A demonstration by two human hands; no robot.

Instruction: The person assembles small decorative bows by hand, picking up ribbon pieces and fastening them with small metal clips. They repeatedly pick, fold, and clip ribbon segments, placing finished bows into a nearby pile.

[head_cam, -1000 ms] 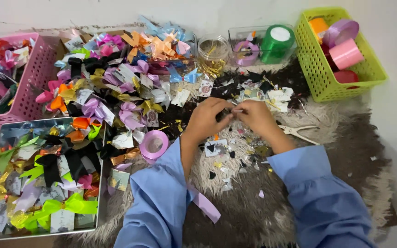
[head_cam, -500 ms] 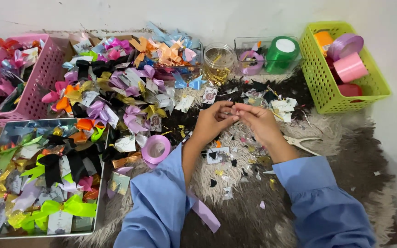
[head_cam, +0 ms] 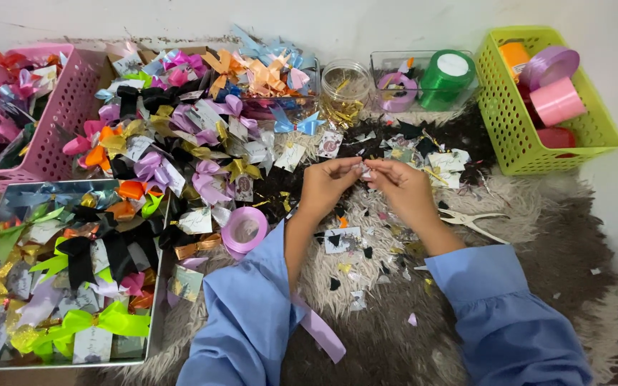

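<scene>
Since half a second ago I see barely any change: both hands stay together at frame centre, only the view has drifted slightly.

Small pale scrap (head_cam: 363,170), whitish, tiny, sits between the fingertips of both hands at centre frame, above the shaggy rug (head_cam: 538,286); too small for me to tell its kind.

Left hand (head_cam: 327,187) comes up from the lower middle, wrist bent, fingers curled and pinched on the scrap's left side. Right hand (head_cam: 403,189) comes in from lower right, fingers curled and pinched on its right side. Fingertips of the two hands meet. Both forearms wear blue sleeves (head_cam: 252,322).

Around: pink ribbon roll (head_cam: 244,230) lies just left of the left forearm, and a lilac ribbon strip (head_cam: 321,330) trails under that sleeve. Scissors (head_cam: 475,220) lie on the rug right of the right wrist. Paper bits and black snippets are scattered under the hands. Big heap of coloured bows (head_cam: 180,143) fills upper left to centre. Pink basket (head_cam: 44,121) sits upper left, metal tray (head_cam: 153,300) of bows lower left. Glass jar (head_cam: 345,82), clear box (head_cam: 395,64) and green spool (head_cam: 446,77) sit along the top. Green basket (head_cam: 509,136) with pink rolls sits upper right. Nothing blocks my view of the hands.
</scene>
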